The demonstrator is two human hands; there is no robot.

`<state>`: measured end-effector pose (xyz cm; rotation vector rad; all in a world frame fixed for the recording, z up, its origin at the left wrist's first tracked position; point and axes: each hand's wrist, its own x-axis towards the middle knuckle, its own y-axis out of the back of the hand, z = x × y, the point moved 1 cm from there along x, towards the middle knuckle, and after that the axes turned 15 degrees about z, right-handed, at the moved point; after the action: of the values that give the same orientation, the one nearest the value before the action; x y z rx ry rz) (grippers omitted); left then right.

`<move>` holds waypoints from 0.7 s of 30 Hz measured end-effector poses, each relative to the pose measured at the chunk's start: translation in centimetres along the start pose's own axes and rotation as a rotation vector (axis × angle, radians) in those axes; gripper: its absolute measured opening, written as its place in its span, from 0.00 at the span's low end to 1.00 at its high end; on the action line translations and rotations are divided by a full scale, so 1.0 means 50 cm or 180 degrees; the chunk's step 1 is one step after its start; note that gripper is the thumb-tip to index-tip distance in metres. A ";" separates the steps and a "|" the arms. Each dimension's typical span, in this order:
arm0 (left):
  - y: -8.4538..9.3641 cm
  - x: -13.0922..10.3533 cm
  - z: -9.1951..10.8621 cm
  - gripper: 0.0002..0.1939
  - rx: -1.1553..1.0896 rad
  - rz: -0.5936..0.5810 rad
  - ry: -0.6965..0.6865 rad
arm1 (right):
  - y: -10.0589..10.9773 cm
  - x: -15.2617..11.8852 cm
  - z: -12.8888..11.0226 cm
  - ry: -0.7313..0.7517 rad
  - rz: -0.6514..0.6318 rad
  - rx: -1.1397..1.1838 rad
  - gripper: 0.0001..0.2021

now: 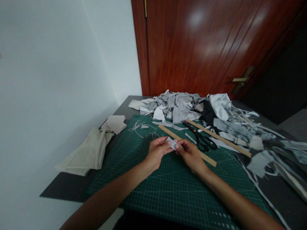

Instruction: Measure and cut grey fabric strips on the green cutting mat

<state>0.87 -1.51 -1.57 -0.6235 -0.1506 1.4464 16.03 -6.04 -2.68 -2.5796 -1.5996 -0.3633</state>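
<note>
Between my two hands, above the green cutting mat (165, 188), is a small piece of light grey fabric (171, 143). My left hand (157, 150) pinches its left side between thumb and fingers. On the other side, my right hand (190, 155) grips it with the thumb on top. A wooden ruler (207, 158) lies on the mat, partly hidden behind my hands. Just beyond my right hand rest black-handled scissors (203, 140), apart from my fingers. Loose threads (139, 127) and a tiny grey scrap (144, 126) lie farther off on the mat.
A heap of grey and white fabric scraps (177, 105) covers the table's back and runs down the right side. A second wooden ruler (220, 139) lies by the scissors. Folded beige cloth (88, 150) sits at the left edge, near the white wall (59, 80). Behind stands a brown door (192, 48).
</note>
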 end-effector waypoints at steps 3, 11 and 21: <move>0.002 0.001 0.001 0.20 0.0066 -0.0029 0.0007 | 0.002 0.001 -0.002 0.0034 -0.0019 -0.0077 0.16; 0.006 0.004 0.000 0.23 0.0110 0.0032 -0.0148 | 0.002 0.003 -0.006 -0.0021 -0.0030 -0.0096 0.16; 0.005 0.017 0.028 0.22 -0.0201 0.0397 -0.0555 | 0.009 0.018 0.002 -0.0269 0.0419 0.0402 0.22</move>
<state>0.14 -0.29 -0.76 -0.5657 -0.2995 1.6219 16.83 -5.47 -2.52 -2.6172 -1.4169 -0.1400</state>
